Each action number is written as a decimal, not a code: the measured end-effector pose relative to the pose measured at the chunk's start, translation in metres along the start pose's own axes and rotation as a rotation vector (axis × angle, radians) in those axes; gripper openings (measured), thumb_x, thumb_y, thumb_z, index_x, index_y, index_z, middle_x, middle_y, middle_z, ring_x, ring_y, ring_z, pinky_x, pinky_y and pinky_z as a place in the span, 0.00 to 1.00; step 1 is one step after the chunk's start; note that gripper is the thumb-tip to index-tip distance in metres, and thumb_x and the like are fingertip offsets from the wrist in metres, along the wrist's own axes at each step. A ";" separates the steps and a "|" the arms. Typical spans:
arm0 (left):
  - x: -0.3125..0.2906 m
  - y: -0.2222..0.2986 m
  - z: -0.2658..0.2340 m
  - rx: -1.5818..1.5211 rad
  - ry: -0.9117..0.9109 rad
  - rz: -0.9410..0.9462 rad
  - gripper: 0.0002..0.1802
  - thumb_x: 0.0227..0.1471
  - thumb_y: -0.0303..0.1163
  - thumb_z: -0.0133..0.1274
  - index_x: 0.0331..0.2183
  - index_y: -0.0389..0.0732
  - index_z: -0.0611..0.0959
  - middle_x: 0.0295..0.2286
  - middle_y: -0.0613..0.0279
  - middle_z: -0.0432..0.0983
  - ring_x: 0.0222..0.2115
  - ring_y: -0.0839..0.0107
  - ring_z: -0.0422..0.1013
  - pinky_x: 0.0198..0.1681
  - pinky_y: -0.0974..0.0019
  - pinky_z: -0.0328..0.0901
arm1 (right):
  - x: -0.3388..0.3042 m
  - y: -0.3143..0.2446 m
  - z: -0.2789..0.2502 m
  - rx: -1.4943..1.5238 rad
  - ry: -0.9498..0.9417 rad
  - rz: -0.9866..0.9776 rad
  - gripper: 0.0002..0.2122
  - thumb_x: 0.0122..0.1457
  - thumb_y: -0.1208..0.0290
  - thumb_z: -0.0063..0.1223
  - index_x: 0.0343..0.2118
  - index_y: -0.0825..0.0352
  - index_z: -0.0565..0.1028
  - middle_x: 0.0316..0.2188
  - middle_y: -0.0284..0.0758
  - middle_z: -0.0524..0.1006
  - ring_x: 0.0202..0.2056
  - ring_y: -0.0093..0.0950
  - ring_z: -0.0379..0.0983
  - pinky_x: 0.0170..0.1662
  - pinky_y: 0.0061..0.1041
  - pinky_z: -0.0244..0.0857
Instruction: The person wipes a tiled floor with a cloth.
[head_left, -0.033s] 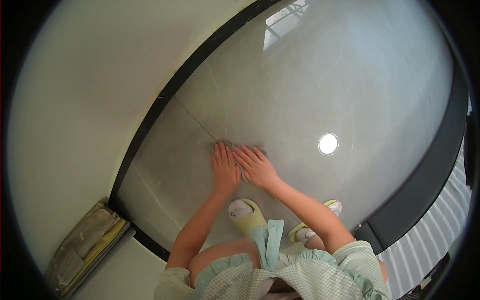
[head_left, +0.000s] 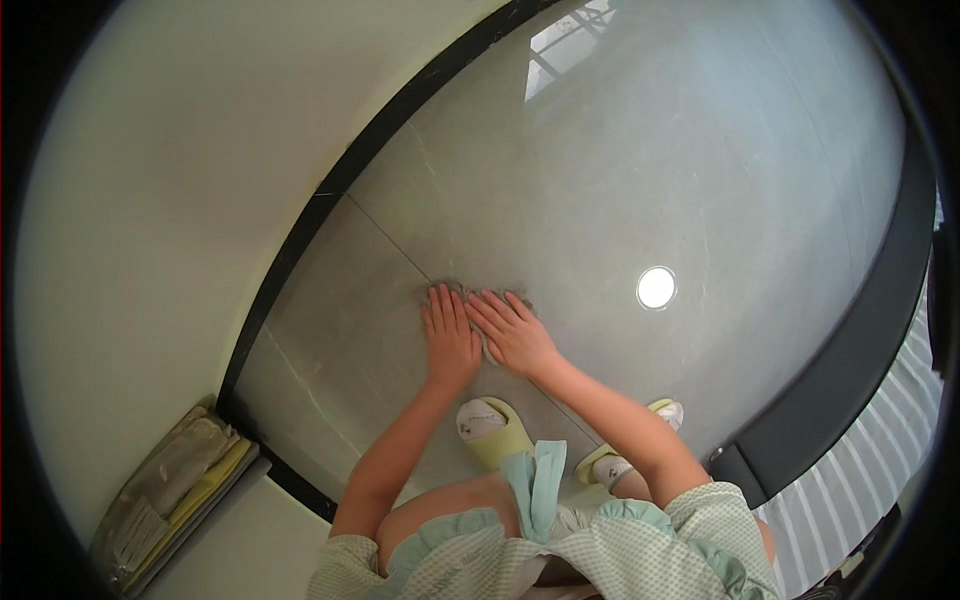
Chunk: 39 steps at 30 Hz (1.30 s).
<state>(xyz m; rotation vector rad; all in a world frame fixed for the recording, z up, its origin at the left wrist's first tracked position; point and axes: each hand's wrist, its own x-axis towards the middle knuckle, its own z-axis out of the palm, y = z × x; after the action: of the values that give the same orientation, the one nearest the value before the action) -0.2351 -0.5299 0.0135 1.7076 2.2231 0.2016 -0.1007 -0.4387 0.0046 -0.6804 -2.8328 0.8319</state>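
Pressing down: left hand (head_left: 453,338), right hand (head_left: 515,338), both flat, fingers straight, slightly parted; grey cloth (head_left: 488,350) beneath them, on the floor (head_left: 580,200) ahead of the slippers (head_left: 508,447). Even palm pressure likely serves best.

Looks to be a grey cloth (head_left: 488,350), close in tone to the grey floor (head_left: 570,200) beneath. Lies low on that floor near the centre of the view, pressed down under the flat left hand (head_left: 452,335) and right hand (head_left: 515,335), mostly hidden by both. Shows, reckoned from its own middle, a darker, rumpled margin past the left hand's fingertips at 11 o'clock and another beyond the right hand's at 2 o'clock. Shows a narrow, paler strip between the palms at 6 o'clock. Too covered to tell whether folded or single-layered.
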 end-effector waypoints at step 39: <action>0.199 0.050 -0.021 0.157 0.160 0.099 0.35 0.51 0.33 0.44 0.59 0.33 0.58 0.61 0.45 0.47 0.63 0.51 0.43 0.64 0.45 0.37 | 0.118 0.131 -0.086 -0.137 0.378 0.281 0.25 0.59 0.65 0.43 0.61 0.60 0.60 0.62 0.33 0.58 0.64 0.34 0.49 0.65 0.42 0.41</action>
<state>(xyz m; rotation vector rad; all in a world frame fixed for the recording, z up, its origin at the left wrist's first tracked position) -0.2421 -0.3239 0.0142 1.9497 2.3236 0.1978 -0.1356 -0.2461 0.0049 -1.1397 -2.4997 0.4776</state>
